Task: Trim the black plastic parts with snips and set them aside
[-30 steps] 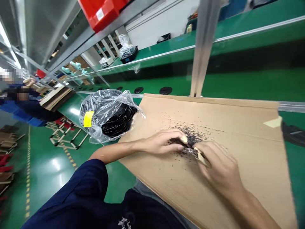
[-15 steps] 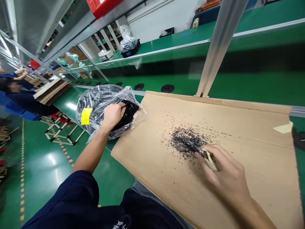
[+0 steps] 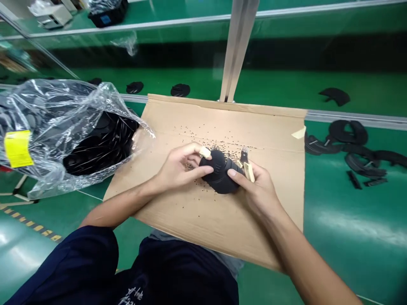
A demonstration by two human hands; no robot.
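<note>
Black rounded part (image 3: 219, 173), in the head view, sits over the cardboard sheet (image 3: 263, 228), clamped in my left hand (image 3: 181, 167). My right hand (image 3: 256, 188) presses against it while gripping small pale-handled snips (image 3: 247, 169). Black crumbs (image 3: 203, 142) dot the cardboard, just beside a plastic bag (image 3: 63, 127) of black parts.

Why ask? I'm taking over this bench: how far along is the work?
Looks done: a few black pieces lie on the green bench at right. In hand: the left hand and right hand grip a black rounded piece, with pale-handled snips in the right. Left: a plastic bag full of black pieces.
</note>
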